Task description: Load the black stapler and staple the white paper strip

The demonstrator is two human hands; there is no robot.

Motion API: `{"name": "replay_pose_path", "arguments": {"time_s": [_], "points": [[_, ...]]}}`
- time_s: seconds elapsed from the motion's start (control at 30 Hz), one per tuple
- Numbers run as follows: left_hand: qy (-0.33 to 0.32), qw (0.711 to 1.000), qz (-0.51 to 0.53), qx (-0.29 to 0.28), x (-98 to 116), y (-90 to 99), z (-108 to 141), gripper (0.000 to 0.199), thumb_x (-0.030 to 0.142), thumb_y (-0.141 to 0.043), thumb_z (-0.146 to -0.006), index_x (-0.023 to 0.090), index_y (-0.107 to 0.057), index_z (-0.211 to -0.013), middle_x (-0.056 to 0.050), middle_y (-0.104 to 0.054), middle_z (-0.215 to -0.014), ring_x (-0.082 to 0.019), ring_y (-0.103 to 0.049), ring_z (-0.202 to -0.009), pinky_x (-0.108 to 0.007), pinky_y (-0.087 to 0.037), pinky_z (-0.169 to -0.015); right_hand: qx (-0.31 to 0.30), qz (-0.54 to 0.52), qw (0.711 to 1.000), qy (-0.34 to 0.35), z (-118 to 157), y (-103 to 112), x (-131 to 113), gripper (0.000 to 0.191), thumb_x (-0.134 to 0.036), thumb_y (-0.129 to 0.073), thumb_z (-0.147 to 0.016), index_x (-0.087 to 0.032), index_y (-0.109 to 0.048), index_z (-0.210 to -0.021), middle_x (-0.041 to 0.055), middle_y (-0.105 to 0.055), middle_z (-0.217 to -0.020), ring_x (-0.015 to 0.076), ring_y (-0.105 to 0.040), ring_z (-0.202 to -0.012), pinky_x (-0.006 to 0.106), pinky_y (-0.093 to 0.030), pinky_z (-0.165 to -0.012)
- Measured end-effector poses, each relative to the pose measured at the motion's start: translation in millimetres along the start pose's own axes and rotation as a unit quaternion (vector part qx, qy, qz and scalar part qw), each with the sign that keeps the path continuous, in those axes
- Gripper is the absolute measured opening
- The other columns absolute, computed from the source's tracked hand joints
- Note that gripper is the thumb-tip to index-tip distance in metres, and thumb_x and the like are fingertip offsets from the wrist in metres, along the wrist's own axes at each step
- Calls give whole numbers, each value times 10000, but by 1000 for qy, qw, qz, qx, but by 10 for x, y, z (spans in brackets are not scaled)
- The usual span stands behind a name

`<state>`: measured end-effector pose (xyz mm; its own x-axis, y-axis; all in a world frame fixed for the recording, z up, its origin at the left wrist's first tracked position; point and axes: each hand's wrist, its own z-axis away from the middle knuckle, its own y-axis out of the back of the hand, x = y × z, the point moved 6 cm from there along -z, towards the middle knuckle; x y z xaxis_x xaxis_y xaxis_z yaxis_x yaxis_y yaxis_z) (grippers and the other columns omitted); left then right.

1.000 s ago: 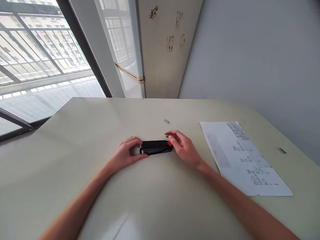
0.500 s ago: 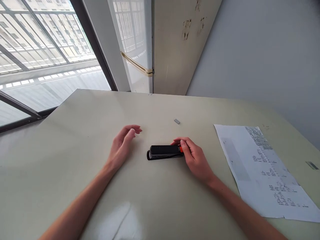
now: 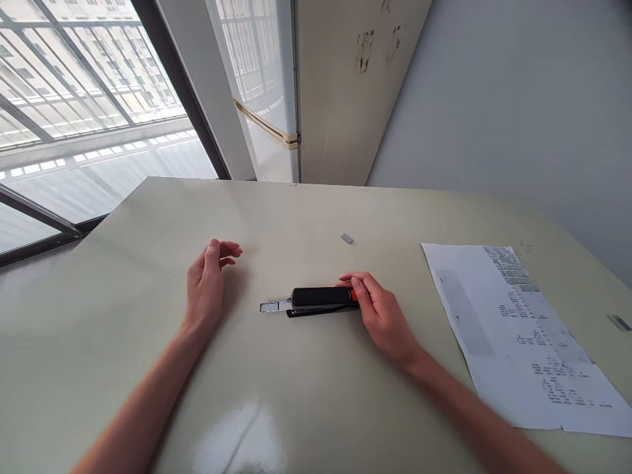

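A black stapler (image 3: pixel 320 297) with a red part at its right end lies on the pale table (image 3: pixel 296 395). Its metal staple tray (image 3: pixel 275 307) sticks out of the left end. My right hand (image 3: pixel 379 313) is closed around the stapler's right end, thumb at the red part. My left hand (image 3: pixel 210 276) is to the left of the tray, apart from it, with fingers loosely curved and apart, holding nothing. Beyond the stapler lies a small grey strip of staples (image 3: pixel 347 238).
A printed paper sheet (image 3: pixel 518 342) lies on the right of the table. Near the right edge is another small grey strip (image 3: pixel 619 323). Behind the table stand a fridge (image 3: pixel 345 118), a wall and a window at the left.
The metal tray has come out of the stapler's left end. My left hand has moved left, away from the stapler. My right hand has kept its hold.
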<state>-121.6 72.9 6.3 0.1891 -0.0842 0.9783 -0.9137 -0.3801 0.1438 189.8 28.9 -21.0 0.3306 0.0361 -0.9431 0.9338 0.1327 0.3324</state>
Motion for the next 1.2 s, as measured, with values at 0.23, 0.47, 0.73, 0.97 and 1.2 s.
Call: {"name": "replay_pose_path", "arguments": {"time_s": [0.23, 0.47, 0.73, 0.97, 1.2], "points": [[47, 996, 69, -40, 16, -38, 13, 404, 545, -578, -1024, 194, -706, -870, -74, -690, -959, -205, -633, -901, -329, -520, -867, -17, 44, 999, 26, 10, 7, -39, 386, -588, -464, -1075, -287, -671, -1201, 61, -760, -1188, 268, -677, -1085, 418, -535, -944], [79, 976, 134, -156, 33, -314, 181, 410, 566, -645, -990, 174, -720, -898, -84, -701, -942, -220, -655, -934, -351, -532, -901, -37, 138, 980, 137, 58, -70, -186, 277, -527, -712, -954, -274, -705, -1067, 78, -754, -1006, 290, -658, -922, 450, -541, -879], [240, 918, 277, -154, -75, -542, 403, 350, 542, -622, -963, 205, -676, -887, -110, -742, -1014, -247, -728, -1038, -425, -577, -1040, -64, -20, 997, -33, 193, -106, -164, 355, -563, -736, -921, -259, -712, -1104, 39, -765, -982, 257, -696, -897, 371, -553, -783], [364, 814, 435, -130, -65, -687, 693, 239, 361, -548, -1024, 179, -690, -964, -108, -724, -1003, -190, -736, -948, -335, -631, -959, -195, -271, 913, -233, 327, -308, -140, 557, -617, -763, -905, -177, -624, -1216, 101, -806, -974, 246, -798, -836, 400, -623, -863], [358, 816, 425, -160, -23, -746, 762, 185, 316, -559, -1005, 180, -676, -959, -95, -691, -960, -194, -724, -910, -367, -634, -951, -244, -325, 865, -294, 353, -335, -131, 509, -607, -735, -931, -155, -691, -1160, 74, -785, -879, 201, -790, -779, 294, -639, -746]]}}
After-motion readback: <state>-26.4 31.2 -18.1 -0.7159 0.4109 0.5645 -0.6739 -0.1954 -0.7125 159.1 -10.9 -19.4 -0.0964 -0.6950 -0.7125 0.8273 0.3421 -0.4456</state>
